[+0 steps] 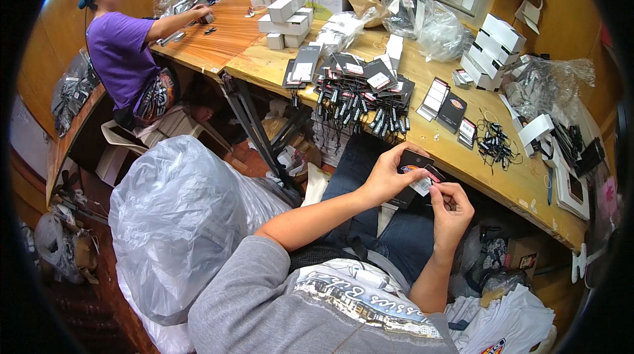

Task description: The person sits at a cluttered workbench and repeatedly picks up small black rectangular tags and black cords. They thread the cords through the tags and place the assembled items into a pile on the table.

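Observation:
Over my lap, my left hand (391, 177) is closed on a black hang tag (413, 160), thumb across its front. A small white label (421, 186) with a red edge lies against the tag. My right hand (452, 212) pinches with thumb and forefinger at the label's edge; what exactly sits between the fingertips is too small to tell. On the table ahead, a heap of black hang tags (352, 68) has its corded string seals (360, 108) dangling over the edge. Right of it are white label cards (434, 98), a black tag (452, 111) and loose black string seals (496, 143).
White boxes (288, 18) stand at the back, others (492, 51) at the right. Clear plastic bags (444, 30) lie behind the tags. A big filled plastic bag (178, 222) is at my left. A person in a purple shirt (122, 53) works at the far left.

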